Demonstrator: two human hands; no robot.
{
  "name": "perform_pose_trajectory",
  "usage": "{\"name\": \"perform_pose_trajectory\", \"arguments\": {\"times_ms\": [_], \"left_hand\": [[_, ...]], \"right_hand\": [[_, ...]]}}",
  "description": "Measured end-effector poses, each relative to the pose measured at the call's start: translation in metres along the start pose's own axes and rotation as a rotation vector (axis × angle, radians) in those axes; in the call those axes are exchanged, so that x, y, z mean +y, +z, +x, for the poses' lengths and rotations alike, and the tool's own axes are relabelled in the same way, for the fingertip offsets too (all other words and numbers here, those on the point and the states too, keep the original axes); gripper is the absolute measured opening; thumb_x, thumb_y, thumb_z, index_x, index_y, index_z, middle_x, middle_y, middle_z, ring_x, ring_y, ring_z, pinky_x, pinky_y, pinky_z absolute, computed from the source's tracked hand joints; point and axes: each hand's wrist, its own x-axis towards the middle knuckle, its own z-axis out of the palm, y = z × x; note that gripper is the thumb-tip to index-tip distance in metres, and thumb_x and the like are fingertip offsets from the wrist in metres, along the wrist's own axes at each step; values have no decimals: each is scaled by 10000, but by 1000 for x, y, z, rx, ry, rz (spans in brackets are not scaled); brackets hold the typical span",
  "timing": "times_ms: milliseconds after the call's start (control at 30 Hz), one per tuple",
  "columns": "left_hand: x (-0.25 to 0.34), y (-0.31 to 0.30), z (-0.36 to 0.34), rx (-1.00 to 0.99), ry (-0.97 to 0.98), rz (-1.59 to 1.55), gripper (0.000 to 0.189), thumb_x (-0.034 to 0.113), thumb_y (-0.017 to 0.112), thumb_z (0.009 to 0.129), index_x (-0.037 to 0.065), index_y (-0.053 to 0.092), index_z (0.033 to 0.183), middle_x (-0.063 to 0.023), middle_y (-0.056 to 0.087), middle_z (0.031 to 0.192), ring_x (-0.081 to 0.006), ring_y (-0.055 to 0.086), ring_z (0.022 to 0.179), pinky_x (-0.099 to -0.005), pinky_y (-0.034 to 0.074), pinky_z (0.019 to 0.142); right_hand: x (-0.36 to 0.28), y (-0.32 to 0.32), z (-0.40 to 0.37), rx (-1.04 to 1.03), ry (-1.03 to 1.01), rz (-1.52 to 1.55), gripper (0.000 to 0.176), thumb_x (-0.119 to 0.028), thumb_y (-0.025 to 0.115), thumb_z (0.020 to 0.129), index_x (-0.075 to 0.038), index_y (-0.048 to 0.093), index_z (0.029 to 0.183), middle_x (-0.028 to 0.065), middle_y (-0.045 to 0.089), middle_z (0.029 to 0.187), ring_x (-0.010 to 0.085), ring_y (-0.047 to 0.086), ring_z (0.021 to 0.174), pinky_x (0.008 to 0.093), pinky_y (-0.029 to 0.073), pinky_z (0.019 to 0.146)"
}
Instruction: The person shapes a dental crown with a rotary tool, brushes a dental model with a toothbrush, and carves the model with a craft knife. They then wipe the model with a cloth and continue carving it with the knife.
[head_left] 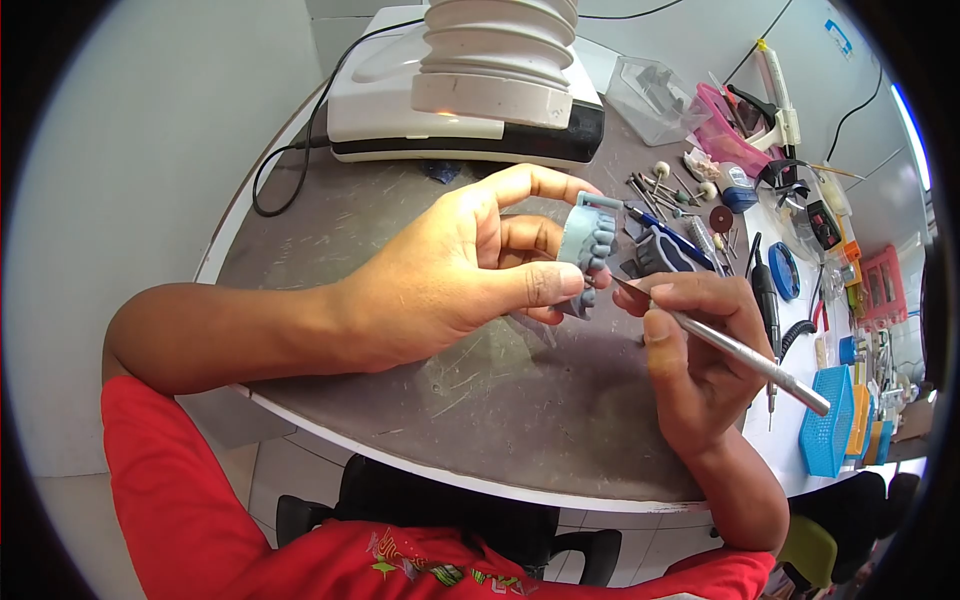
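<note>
Over the middle of the grey worktop, my left hand [440, 260] grips a blue-grey dental model [580, 245] with a row of teeth facing right. The thumb presses its near part, and the other fingers wrap behind it, partly hidden. My right hand [700, 345] closes around a silver craft knife [740, 355], held like a pen. Its blade points left, with the tip right by the teeth near my left thumb. Just behind the right hand, a second blue-grey model piece [668, 250] lies on the worktop.
A ribbed white suction hose [495, 60] hangs above a white machine [370, 110] at the back. To the right lie several rotary burs [665, 190], a black handpiece [766, 300], a pink basket [735, 135] and a blue basket [828, 420]. The worktop's white edge [450, 485] curves in front of me.
</note>
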Motion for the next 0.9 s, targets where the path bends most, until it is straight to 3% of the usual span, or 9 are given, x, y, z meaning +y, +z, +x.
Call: {"name": "perform_pose_trajectory", "arguments": {"times_ms": [267, 333, 467, 900], "left_hand": [[4, 1, 0, -50, -7, -13, 592, 100, 610, 925, 31, 293, 1421, -131, 601, 1206, -140, 593, 1074, -261, 522, 843], [3, 0, 0, -24, -18, -9, 593, 104, 613, 925, 33, 297, 1422, -124, 609, 1186, -139, 596, 1068, -268, 522, 845], [2, 0, 0, 2, -38, -7, 591, 107, 617, 924, 35, 305, 1421, -117, 612, 1171, -137, 598, 1053, -272, 521, 844], [0, -1, 0, 3, -32, 5, 576, 113, 615, 932, 26, 314, 1415, -93, 616, 1145, -120, 599, 1018, -264, 522, 826]], "right_hand": [[-6, -4, 4, -55, 253, 258, 132, -2, 579, 866, 57, 560, 982, 124, 648, 900, 170, 666, 817, 255, 526, 719], [-4, -5, 3, 31, 307, 378, 137, -14, 587, 873, 54, 550, 987, 117, 637, 920, 158, 667, 811, 264, 546, 733], [-8, -1, 6, 78, 366, 300, 115, 5, 575, 901, 39, 550, 1007, 110, 628, 926, 143, 664, 817, 259, 552, 743], [-7, -3, 2, -53, 241, 362, 140, 60, 580, 871, 65, 565, 1010, 154, 632, 978, 166, 643, 876, 269, 522, 780]]}}
